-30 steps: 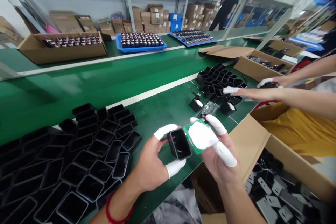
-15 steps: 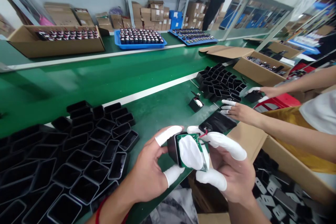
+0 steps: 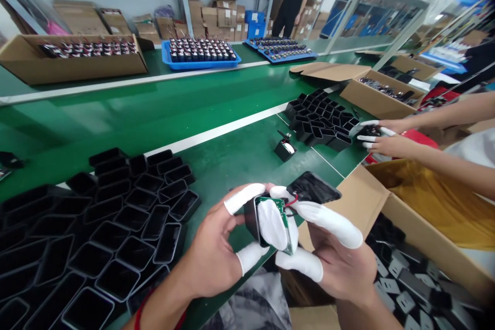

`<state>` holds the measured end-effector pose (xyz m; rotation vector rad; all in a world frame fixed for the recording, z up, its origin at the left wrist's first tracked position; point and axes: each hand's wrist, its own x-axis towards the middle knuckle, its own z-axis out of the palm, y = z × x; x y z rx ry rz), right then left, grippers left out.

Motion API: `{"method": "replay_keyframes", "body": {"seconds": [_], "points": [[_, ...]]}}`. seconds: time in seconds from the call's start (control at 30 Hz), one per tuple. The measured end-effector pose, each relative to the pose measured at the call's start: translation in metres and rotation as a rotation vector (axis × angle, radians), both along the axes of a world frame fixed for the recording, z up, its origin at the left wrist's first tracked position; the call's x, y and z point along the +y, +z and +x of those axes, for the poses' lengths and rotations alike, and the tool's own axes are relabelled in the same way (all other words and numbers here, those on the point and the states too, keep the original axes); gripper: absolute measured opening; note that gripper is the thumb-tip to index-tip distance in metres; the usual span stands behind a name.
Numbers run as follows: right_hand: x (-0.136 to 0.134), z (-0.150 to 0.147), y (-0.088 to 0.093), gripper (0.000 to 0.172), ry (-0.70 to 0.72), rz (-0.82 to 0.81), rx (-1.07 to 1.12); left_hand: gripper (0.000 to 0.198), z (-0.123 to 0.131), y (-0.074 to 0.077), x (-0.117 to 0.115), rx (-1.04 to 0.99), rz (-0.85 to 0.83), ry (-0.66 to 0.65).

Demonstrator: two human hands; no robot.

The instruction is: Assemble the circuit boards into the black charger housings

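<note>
both hands press green board (image 3: 286, 212) into black housing (image 3: 251, 216)

Left grip (image 3: 216, 255): white finger cots (image 3: 243, 198) on two fingertips; red cord band (image 3: 139, 310) at the wrist. Right grip (image 3: 342, 268): same white cots on several fingertips. Forearms unsleeved. Grey mottled garment (image 3: 257, 304) at lap.
</note>
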<state>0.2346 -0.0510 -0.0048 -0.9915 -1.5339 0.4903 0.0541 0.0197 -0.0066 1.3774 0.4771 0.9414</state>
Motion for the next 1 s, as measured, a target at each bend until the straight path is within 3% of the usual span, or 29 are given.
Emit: {"method": "replay_keyframes", "body": {"seconds": [0.23, 0.57, 0.8, 1.0], "points": [[-0.005, 0.002, 0.001, 0.075, -0.010, -0.009, -0.032, 0.084, 0.004, 0.004, 0.002, -0.014, -0.007, -0.042], [-0.006, 0.001, -0.003, 0.074, 0.007, -0.011, -0.117, 0.083, -0.001, 0.003, 0.000, -0.029, 0.000, -0.003], [-0.008, 0.001, 0.001, 0.067, 0.005, -0.019, -0.128, 0.084, 0.000, 0.005, -0.001, -0.033, -0.017, -0.026], [-0.012, -0.001, -0.006, 0.078, 0.006, -0.093, -0.160, 0.084, -0.002, -0.001, -0.002, -0.032, -0.025, 0.031]]}}
